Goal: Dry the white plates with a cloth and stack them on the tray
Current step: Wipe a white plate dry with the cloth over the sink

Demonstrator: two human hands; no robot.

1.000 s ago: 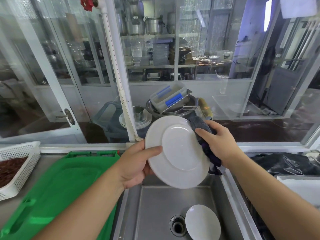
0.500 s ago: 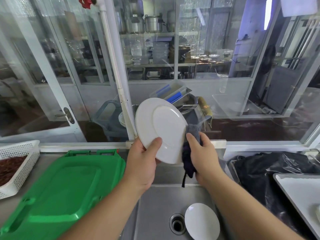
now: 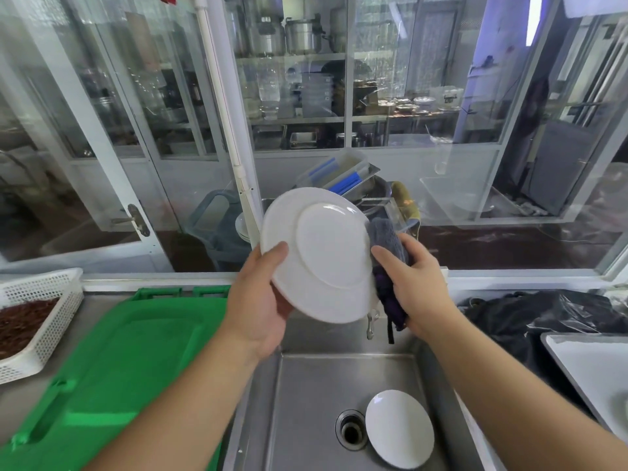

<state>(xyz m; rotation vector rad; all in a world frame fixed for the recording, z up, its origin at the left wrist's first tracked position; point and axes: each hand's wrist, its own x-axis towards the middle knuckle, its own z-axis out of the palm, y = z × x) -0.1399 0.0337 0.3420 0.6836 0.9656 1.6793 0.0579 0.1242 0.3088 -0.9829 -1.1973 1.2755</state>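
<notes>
My left hand (image 3: pixel 260 300) grips the lower left rim of a white plate (image 3: pixel 319 254), held up over the sink with its underside towards me. My right hand (image 3: pixel 413 283) holds a dark grey-purple cloth (image 3: pixel 389 266) pressed against the plate's right edge; most of the cloth is behind the plate and hand. A second white plate (image 3: pixel 399 428) lies in the steel sink (image 3: pixel 306 402) beside the drain. A pale grey tray (image 3: pixel 591 368) sits at the right edge, only partly in view.
A green plastic lid (image 3: pixel 119 362) covers the counter to the left, with a white basket (image 3: pixel 40 321) of dark red bits beyond it. A black plastic bag (image 3: pixel 543 314) lies right of the sink. Behind the glass stand more plates (image 3: pixel 243 227) and metal pans.
The plate has turned in my hands and tilted so its underside faces me more squarely. My right hand with the cloth has shifted along the plate's right edge.
</notes>
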